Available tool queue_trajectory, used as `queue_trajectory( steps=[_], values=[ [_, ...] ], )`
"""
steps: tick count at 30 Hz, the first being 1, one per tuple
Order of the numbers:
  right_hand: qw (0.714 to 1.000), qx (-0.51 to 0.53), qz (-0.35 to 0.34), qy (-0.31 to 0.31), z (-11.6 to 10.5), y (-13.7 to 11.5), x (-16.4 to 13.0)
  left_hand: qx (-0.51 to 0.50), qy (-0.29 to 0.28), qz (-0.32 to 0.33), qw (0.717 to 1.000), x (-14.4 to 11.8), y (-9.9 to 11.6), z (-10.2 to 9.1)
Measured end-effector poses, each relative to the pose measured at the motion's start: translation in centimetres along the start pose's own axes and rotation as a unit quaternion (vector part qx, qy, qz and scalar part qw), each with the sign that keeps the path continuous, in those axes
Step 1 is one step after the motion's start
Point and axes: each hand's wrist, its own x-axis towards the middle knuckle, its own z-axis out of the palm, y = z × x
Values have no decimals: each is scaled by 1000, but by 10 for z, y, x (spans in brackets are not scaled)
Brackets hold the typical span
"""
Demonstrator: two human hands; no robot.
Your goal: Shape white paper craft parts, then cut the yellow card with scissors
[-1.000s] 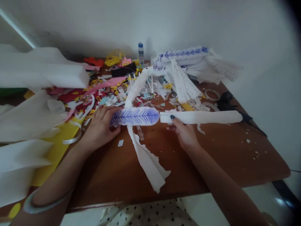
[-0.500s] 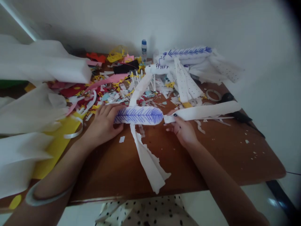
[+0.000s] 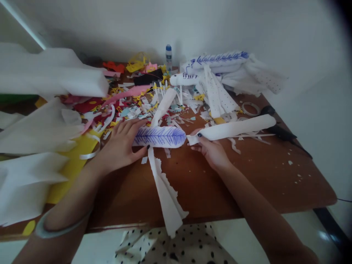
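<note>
Brown wooden table (image 3: 247,176) against white wall (image 3: 192,25), left hand (image 3: 121,146) grip clamped on blue-inked paper feather (image 3: 161,136), right hand (image 3: 211,150) grip clamped on white paper roll (image 3: 236,127)

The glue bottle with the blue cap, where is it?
The glue bottle stands upright at the table's far edge by the wall, centre of view, between yellow scraps and blue-marked white paper.

A: What carries the items?
B: A brown wooden worktop (image 3: 247,176), set against a white wall.
A: What lies on it?
B: Coloured paper scraps (image 3: 132,106) at the back, a glue bottle (image 3: 168,58), tape rings (image 3: 249,108), black scissors (image 3: 280,130), yellow sheets (image 3: 68,168) at left, white crumbs (image 3: 294,172) at right.
</note>
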Motion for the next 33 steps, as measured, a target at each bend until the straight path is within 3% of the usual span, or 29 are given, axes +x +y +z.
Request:
queue_trajectory(
  steps=[4,12,20,28,33],
  values=[
    [1000,-6,13,1,2,1,-1,-62,48,28,997,9,23,-9],
    [1000,12,16,-4,4,5,0,7,-76,132,988,58,58,-3],
    [994,59,24,93,1,6,7,-20,-65,141,988,73,62,1],
    [994,65,18,86,1,2,7,-37,-36,212,976,72,55,4],
    [993,59,11,103,0,4,7,-20,-21,225,974,70,53,9]
  ],
)
